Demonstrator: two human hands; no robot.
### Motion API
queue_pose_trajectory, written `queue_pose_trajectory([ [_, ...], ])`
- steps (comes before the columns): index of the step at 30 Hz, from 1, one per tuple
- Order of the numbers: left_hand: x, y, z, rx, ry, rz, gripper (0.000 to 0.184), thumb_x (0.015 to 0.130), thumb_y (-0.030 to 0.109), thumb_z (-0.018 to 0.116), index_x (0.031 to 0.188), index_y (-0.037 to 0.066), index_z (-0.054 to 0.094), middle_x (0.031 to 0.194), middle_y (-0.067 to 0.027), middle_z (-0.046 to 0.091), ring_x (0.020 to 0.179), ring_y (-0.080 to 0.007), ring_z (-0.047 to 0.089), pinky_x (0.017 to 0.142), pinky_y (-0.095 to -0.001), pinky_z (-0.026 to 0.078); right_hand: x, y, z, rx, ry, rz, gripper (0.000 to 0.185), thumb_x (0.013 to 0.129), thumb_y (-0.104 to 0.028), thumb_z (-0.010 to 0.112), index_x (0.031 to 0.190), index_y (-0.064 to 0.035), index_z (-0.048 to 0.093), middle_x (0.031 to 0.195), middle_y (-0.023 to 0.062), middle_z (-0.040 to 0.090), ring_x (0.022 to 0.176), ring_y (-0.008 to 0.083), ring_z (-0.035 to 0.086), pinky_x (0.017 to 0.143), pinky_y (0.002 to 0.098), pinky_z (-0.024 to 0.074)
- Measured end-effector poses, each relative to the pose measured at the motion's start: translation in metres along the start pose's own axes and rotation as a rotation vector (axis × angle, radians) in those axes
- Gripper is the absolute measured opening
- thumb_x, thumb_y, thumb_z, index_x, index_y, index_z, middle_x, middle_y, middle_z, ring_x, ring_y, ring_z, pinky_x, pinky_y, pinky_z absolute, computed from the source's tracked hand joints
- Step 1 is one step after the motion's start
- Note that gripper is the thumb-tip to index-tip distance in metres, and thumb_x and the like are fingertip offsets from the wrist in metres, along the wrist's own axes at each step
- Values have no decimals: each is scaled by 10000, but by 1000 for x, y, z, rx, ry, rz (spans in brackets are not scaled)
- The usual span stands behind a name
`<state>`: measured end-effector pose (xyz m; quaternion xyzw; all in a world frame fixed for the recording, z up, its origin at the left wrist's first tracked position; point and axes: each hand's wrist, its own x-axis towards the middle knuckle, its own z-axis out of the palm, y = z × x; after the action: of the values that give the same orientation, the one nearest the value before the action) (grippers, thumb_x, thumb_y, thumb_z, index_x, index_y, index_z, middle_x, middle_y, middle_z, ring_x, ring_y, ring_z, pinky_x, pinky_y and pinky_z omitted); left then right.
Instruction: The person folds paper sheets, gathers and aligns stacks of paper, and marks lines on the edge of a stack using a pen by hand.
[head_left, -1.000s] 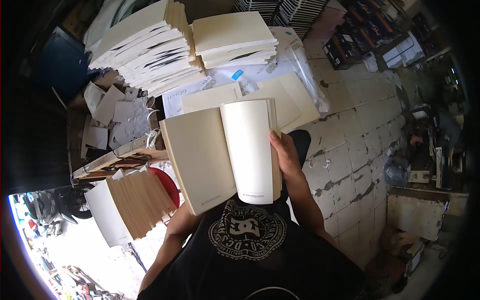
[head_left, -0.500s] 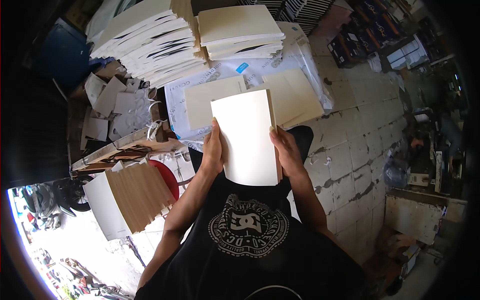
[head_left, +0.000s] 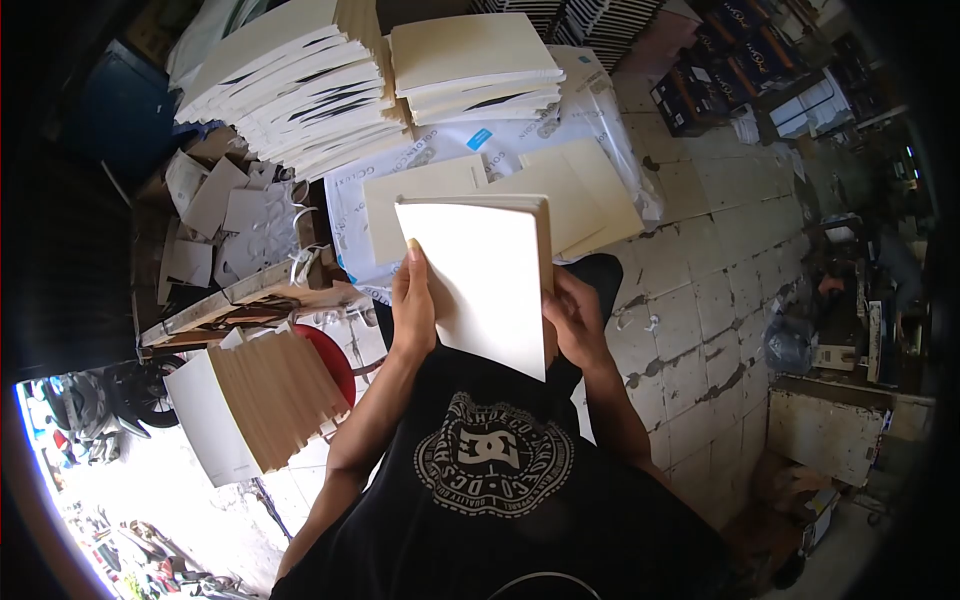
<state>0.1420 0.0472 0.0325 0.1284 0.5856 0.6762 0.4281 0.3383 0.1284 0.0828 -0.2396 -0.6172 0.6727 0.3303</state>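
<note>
Fingers of the left hand (head_left: 413, 315) grip the left side of a book (head_left: 482, 285) for me, the thumb lying on its blank white face and the other fingertips hidden underneath. Across from them, the right hand (head_left: 578, 325) holds the right edge, its fingers bent, so the book sits tilted between both hands, above the lap. Just beyond the fingertips I see cream sheets (head_left: 570, 190) lying on a white printed wrapping (head_left: 348, 230). Farther out, past those, stand a tall stack (head_left: 300, 95) and, to its right, a shorter stack (head_left: 475, 55). Left of the left fingers are paper scraps (head_left: 215, 205); lower on that side, another stack (head_left: 275, 400) stands beside a red seat (head_left: 328, 352). Well apart from the right fingers, ahead and rightward, I make out dark boxes (head_left: 690, 95) on the tiled floor (head_left: 690, 290).
</note>
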Motion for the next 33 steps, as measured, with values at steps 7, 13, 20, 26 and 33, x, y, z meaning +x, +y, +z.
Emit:
queue_pose_trajectory([
  [7,-25,29,-11,192,-164,560,339,1039,307,448,908,12,552,758,43,459,709,-54,380,645,-212,320,-5,-22,-6,58,123,-228,253,894,-89,697,1083,70,642,982,94,696,906,114,642,806,257,498],
  [13,-35,20,-17,141,-126,570,347,1024,362,481,960,29,554,808,30,540,766,-40,468,694,-213,383,-7,-25,-12,242,152,-247,503,896,-342,692,1130,95,607,978,121,681,837,144,653,715,260,515],
  [20,-38,15,-17,44,-141,754,360,1003,340,530,1079,-11,553,955,-83,604,926,-168,589,836,-314,480,-4,-40,2,96,138,-464,234,891,-32,657,1084,98,630,1009,195,705,888,212,696,724,337,587],
  [26,-33,81,-12,25,-452,758,342,898,248,693,1061,-38,602,996,-190,645,906,-256,635,798,-364,508,-8,-52,5,25,140,-466,231,850,-25,690,1034,107,648,940,213,714,832,249,717,753,335,579],
  [33,-37,101,-10,58,-562,668,199,801,75,757,912,-21,624,899,-153,643,811,-187,599,726,-300,470,-11,-49,6,155,175,-379,233,895,-85,636,1049,89,616,922,162,703,820,192,683,758,330,553],
])
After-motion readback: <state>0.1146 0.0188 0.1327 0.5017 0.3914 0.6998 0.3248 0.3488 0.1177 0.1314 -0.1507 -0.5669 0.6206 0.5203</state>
